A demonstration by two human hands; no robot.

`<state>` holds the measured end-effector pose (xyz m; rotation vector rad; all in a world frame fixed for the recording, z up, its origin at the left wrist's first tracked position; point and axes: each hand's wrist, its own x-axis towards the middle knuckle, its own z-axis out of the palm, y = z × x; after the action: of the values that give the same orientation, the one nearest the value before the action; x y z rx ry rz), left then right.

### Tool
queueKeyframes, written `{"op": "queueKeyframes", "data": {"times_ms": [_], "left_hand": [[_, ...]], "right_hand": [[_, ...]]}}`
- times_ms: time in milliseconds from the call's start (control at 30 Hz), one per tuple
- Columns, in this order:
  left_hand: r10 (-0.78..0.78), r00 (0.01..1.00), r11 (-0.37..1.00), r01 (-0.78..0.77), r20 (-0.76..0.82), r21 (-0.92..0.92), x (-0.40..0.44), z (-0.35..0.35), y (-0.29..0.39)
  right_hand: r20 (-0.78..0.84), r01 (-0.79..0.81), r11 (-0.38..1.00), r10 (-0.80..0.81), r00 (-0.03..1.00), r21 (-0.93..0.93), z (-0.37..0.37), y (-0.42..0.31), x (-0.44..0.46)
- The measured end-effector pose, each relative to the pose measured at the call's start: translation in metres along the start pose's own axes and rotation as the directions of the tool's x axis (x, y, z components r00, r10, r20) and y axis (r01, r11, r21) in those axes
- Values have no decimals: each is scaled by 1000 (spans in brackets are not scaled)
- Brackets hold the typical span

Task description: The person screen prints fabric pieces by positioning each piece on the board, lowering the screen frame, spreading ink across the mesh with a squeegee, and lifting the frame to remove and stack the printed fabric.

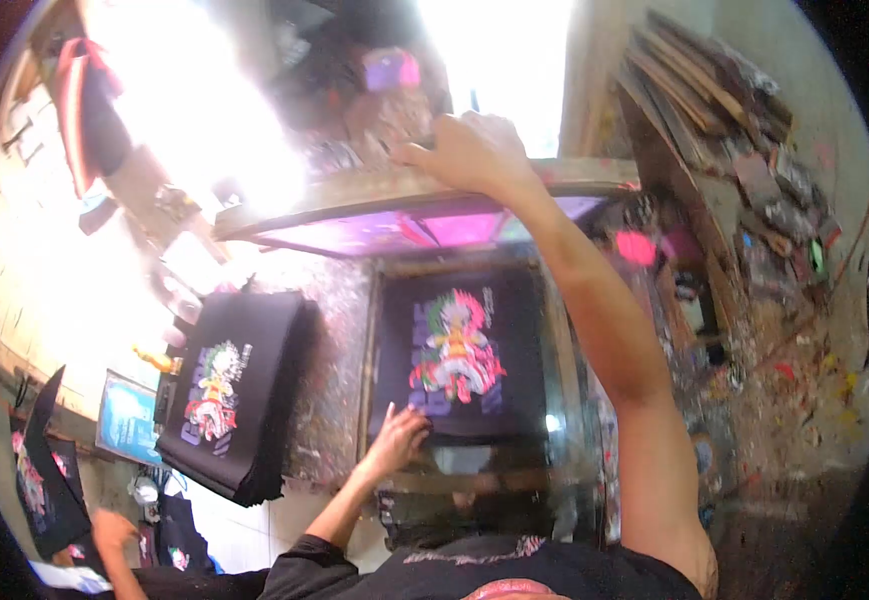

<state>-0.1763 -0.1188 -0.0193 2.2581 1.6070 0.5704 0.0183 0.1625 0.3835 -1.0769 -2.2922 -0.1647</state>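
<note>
A wooden-framed printing screen (354,192) stands tilted up at the far side, pink and purple showing on its mesh. My right hand (479,155) is closed over its upper edge, the arm stretched across the work table. Below the screen a black fabric panel (514,330) lies flat on a board, bearing a colourful cartoon figure and purple lettering. My left hand (399,440) is at the panel's lower left corner, its fingers bent on the cloth edge; the fingertips are partly blurred. To the left sits a thick stack of similar printed black panels (264,350).
Another person's hand (114,530) is at the lower left, near a hanging printed black piece (49,480). A blue framed screen (129,420) lies beyond the stack. Wooden boards (679,80) lean at the right above paint-spattered clutter. A pink blob (635,247) sits right of the screen.
</note>
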Motion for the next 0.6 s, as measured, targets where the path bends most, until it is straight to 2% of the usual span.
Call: {"op": "queueKeyframes", "data": {"times_ms": [67, 100, 167, 200, 267, 333, 367, 400, 467, 533, 600], "left_hand": [[74, 997, 985, -70, -19, 156, 1, -5, 4], [20, 996, 985, -5, -87, 173, -13, -17, 19], [-111, 956, 902, 211, -270, 377, -25, -52, 65], [-154, 926, 891, 281, -345, 356, -37, -58, 59], [-223, 882, 922, 329, -414, 204, -89, -71, 39], [-486, 674, 874, 381, -556, -301, -126, -68, 24], [-782, 592, 571, 556, -194, -604, -140, -89, 34], [-806, 559, 541, 563, -195, -624, -147, -83, 33], [-554, 559, 832, 352, -616, -429, -139, -69, 28], [-574, 618, 811, 338, -536, -478, -120, -87, 26], [-458, 489, 889, 267, -742, -373, -100, -108, -2]], "right_hand": [[-135, 148, 965, -121, 984, 216, 14, 6, 22], [-113, 159, 959, -135, 984, 234, 19, 13, 36], [49, 14, 992, -20, 999, 122, 15, 33, 61], [120, -46, 997, 37, 992, 66, 15, 36, 71], [179, -95, 995, 96, 979, -16, 12, 32, 78], [100, -30, 996, 39, 994, -86, 20, 36, 77], [75, -42, 997, 47, 996, -70, 20, 30, 73], [55, -66, 996, 69, 996, -53, 14, 24, 68], [71, -75, 997, 76, 995, -20, 10, 15, 64], [112, -65, 998, 67, 991, -17, 15, 32, 72], [139, -52, 998, 55, 989, -31, 10, 28, 76]]}}
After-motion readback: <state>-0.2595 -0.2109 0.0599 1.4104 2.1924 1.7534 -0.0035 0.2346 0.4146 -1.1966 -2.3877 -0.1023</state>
